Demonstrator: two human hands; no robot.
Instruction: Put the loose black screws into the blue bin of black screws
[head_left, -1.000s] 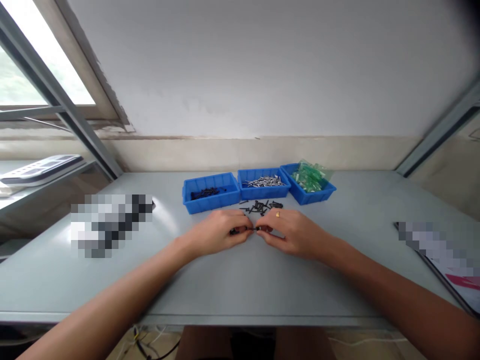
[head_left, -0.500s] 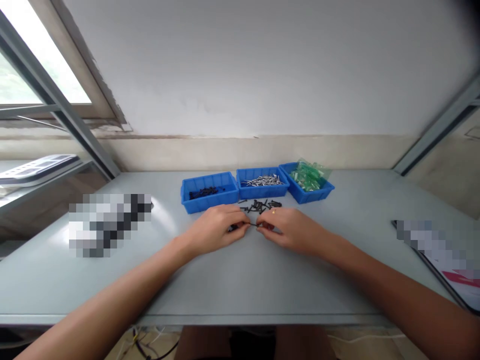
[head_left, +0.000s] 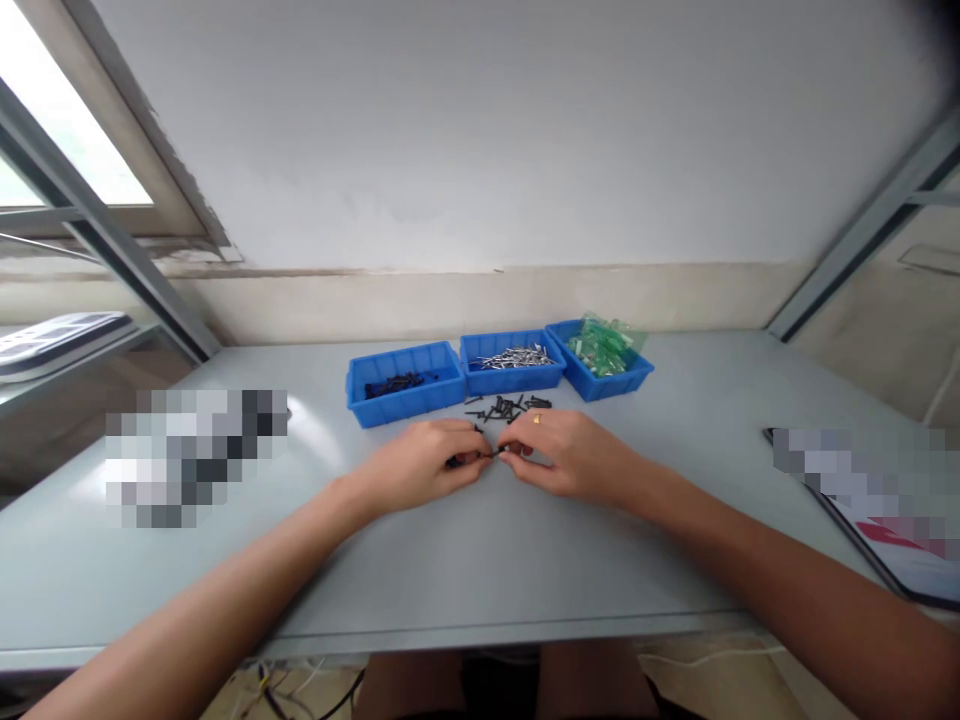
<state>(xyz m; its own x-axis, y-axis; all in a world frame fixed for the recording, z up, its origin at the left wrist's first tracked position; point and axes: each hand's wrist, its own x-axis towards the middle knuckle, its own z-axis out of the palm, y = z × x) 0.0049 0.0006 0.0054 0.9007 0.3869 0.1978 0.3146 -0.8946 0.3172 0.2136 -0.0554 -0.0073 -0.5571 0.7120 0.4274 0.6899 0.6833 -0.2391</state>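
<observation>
While both forearms reach in over it, the grey surface (head_left: 450, 580) spreads out on every side of the fingers (head_left: 463, 474). Beyond them I see three blue bins in a row: the left bin (head_left: 409, 407), past the left fingers and slightly outward, has black pieces (head_left: 397, 382) inside; the middle bin (head_left: 517, 380), straight beyond the fingertips, holds silvery pins (head_left: 517, 357); the right bin (head_left: 621, 386), past the right fingers, holds green plastic packets (head_left: 604, 345). The left hand (head_left: 420, 465) and right hand (head_left: 574, 455) face each other, fingertips just apart. Between them and the middle bin lies a loose scatter of black screws (head_left: 501, 408). Smallest, a thin dark piece (head_left: 492, 454) bridges the fingertips, pinched by the fingers of both hands; its exact shape is too small to tell.
</observation>
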